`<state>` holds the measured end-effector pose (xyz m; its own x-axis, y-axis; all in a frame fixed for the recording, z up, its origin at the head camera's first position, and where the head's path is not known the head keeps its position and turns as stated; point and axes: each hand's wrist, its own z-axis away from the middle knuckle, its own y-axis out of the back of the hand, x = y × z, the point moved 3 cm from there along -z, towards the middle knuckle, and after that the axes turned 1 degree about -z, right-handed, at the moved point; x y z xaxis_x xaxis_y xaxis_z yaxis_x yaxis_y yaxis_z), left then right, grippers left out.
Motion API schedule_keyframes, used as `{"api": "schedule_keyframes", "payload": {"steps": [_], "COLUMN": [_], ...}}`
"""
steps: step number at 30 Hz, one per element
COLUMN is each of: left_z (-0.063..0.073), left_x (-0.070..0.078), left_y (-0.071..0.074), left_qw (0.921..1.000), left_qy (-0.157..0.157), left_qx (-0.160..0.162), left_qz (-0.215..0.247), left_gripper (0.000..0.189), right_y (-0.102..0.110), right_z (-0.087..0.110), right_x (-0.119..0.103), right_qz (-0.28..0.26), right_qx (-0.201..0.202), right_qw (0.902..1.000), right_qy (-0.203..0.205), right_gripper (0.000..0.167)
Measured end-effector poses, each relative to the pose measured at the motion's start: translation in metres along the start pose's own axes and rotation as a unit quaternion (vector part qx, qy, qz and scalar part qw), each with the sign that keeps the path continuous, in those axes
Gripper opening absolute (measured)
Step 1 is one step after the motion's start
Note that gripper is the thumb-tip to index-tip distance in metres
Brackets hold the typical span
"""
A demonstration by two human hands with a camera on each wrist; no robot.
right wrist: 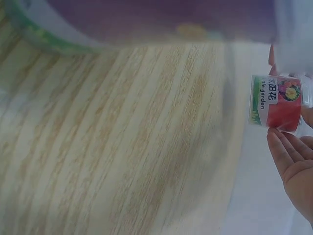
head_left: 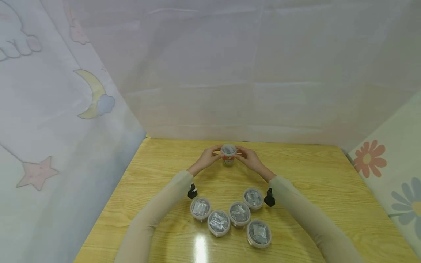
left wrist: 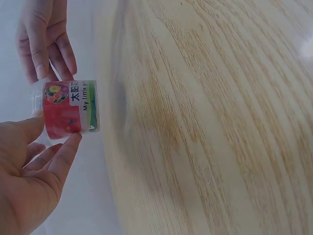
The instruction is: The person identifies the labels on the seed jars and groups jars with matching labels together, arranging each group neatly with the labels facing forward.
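Near the back of the table, my left hand point(head_left: 207, 158) and right hand point(head_left: 249, 159) hold one small clear plastic tub point(head_left: 228, 155) between them, from opposite sides. Its lid faces up in the head view, with grey contents showing under it. In the left wrist view the tub point(left wrist: 68, 107) shows a red label with flowers and "My little garden" lettering. The left thumb lies by the lid end and the fingertips touch the label side. The right hand point(right wrist: 293, 169) grips likewise in the right wrist view. There the left hand is mostly hidden.
Several similar lidded tubs stand nearer the front, among them a left one point(head_left: 200, 208) and a front right one point(head_left: 259, 233). A blurred purple-labelled tub point(right wrist: 146, 22) fills the top of the right wrist view. A pale wall sheet point(head_left: 230, 91) hangs behind the wooden table point(head_left: 158, 226).
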<state>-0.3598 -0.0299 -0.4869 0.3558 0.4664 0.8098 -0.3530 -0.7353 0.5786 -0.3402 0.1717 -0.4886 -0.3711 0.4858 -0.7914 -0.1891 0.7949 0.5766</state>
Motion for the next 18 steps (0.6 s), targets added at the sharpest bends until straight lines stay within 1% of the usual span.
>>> {"api": "schedule_keyframes", "payload": {"steps": [4, 11, 15, 18], "left_z": [-0.0004, -0.0015, -0.0024, -0.0037], "left_x": [-0.0001, -0.0003, -0.0004, -0.0013], "left_y": [0.0003, 0.0009, 0.0006, 0.0001], "left_qw": [0.9997, 0.9994, 0.9992, 0.999], "left_qy": [0.001, 0.009, 0.009, 0.009], "left_qx": [0.006, 0.006, 0.004, 0.003], "left_qz": [-0.023, -0.032, -0.038, -0.045], "left_gripper": [0.052, 0.052, 0.053, 0.053], "right_y": [-0.0016, -0.0032, -0.003, -0.0025], "right_z": [-0.0025, -0.0059, -0.0067, -0.0073], "right_x": [0.0018, 0.0054, 0.0071, 0.0073], "right_qz": [0.005, 0.006, 0.003, 0.005], "right_qx": [-0.005, -0.008, -0.01, -0.012], "right_qw": [1.0, 0.9999, 0.9999, 0.9999], "right_qy": [0.005, 0.006, 0.001, -0.011], "right_gripper": [0.053, 0.052, 0.052, 0.053]}}
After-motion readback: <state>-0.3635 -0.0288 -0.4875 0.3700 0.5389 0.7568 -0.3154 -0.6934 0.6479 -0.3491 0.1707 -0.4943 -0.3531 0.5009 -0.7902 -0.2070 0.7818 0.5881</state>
